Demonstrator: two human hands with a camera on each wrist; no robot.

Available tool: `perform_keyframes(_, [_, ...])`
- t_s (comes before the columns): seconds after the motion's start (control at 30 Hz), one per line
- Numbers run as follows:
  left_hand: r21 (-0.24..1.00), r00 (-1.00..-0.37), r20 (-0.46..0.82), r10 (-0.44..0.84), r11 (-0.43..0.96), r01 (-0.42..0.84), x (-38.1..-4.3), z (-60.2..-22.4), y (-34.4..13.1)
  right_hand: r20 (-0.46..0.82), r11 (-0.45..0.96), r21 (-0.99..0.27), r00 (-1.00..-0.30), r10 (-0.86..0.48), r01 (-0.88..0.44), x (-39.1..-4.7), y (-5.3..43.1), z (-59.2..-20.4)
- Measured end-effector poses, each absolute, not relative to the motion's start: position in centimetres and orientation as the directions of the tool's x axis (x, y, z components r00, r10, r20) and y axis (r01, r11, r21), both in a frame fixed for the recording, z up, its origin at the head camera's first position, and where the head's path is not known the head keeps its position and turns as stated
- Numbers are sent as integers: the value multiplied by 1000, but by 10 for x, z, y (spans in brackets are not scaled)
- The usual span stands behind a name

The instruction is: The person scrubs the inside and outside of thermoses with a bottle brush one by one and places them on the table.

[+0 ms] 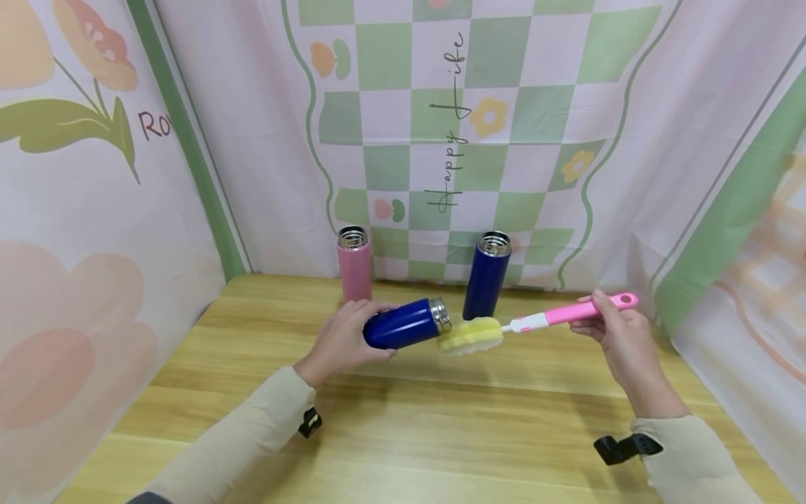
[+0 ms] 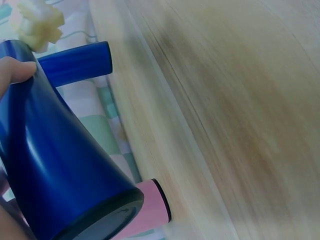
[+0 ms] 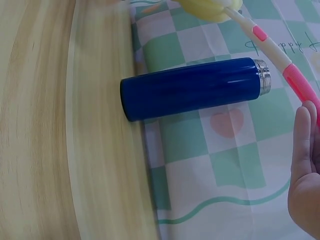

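Observation:
My left hand (image 1: 348,341) grips a blue bottle (image 1: 403,325) around its lower body, tilted nearly sideways above the table with its bare metal mouth facing right. In my right hand (image 1: 620,343) is the pink handle of a bottle brush (image 1: 535,322), pinched between thumb and fingers. The brush's yellow and white sponge head (image 1: 472,337) is right at the held bottle's mouth, outside it. In the left wrist view the dark base of the held blue bottle (image 2: 65,150) shows large, and the sponge (image 2: 37,25) appears by its far end.
A pink bottle (image 1: 355,269) stands uncapped at the back, behind my left hand. Another uncapped blue bottle (image 1: 487,276) stands at the back, behind the brush head. The wooden table (image 1: 441,441) ends at a hanging checked cloth (image 1: 434,168).

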State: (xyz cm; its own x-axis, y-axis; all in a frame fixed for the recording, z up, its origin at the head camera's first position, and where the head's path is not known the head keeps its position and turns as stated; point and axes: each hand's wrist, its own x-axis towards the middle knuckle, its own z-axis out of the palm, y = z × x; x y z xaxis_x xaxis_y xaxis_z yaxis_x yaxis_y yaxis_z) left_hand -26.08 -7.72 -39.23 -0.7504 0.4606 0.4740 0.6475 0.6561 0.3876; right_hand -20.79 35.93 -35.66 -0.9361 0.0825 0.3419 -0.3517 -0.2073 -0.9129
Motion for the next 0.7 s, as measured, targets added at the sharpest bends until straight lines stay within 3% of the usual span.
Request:
perform_keyframes(0.3, [378,-755,469,457,669,640,-263,-395,-78,336,-217,-915,-940,63,-341,-207,356,-357])
perform_keyframes(0.7, [325,-731,479,486,675,662,-263,-396,-80,331,-350,-878,-942,43,-325,-207,353,-353])
